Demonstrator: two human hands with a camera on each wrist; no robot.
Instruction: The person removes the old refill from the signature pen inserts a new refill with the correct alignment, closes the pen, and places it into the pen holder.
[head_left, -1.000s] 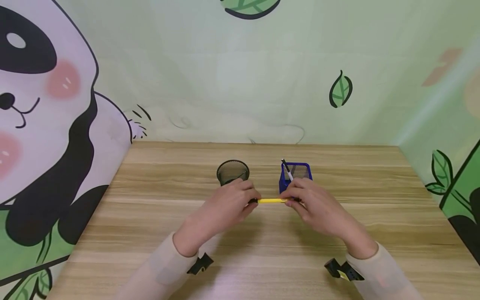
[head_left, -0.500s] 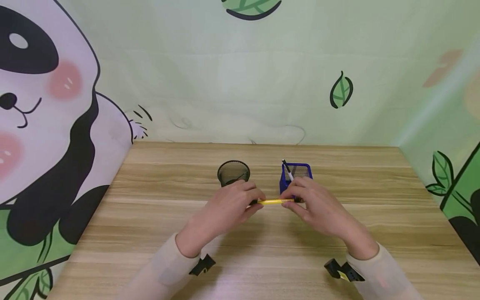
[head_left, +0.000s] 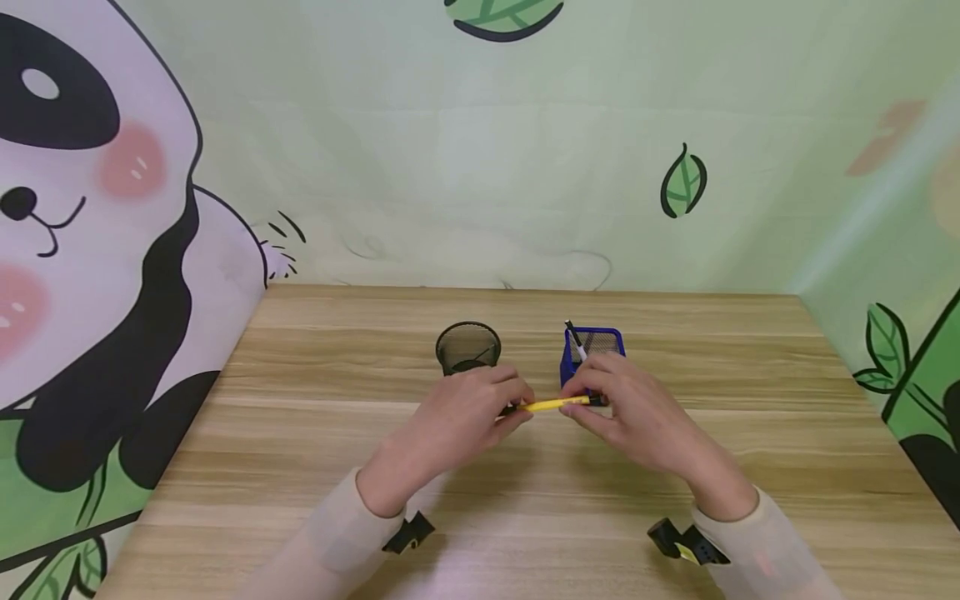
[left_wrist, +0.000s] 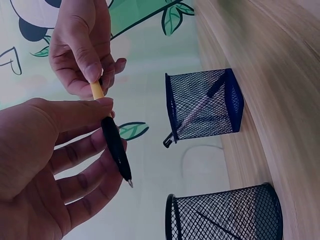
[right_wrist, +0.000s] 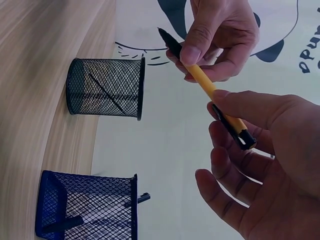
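A yellow ballpoint pen (head_left: 551,405) with a black grip and a black clip end is held level between both hands above the table. My left hand (head_left: 468,412) pinches it near the black grip; the bare metal tip (left_wrist: 131,183) sticks out past the fingers in the left wrist view. Toward the clip end (right_wrist: 235,131), my right hand (head_left: 637,408) pinches the yellow barrel between thumb and forefinger, the other fingers loosely bent. Beyond the hands stand a round black mesh pen cup (head_left: 468,343) and a square blue mesh pen holder (head_left: 617,342).
Inside the blue holder a black and white pen (head_left: 576,340) leans, its end above the rim. A thin dark line shows through the black cup's mesh. The wooden table (head_left: 337,350) meets a panda-printed backdrop (head_left: 375,167) at its far edge.
My left hand has shifted slightly right, toward the right hand, and the pen now slants a little, its right end higher. Both hands keep their pinch. The containers stay put.
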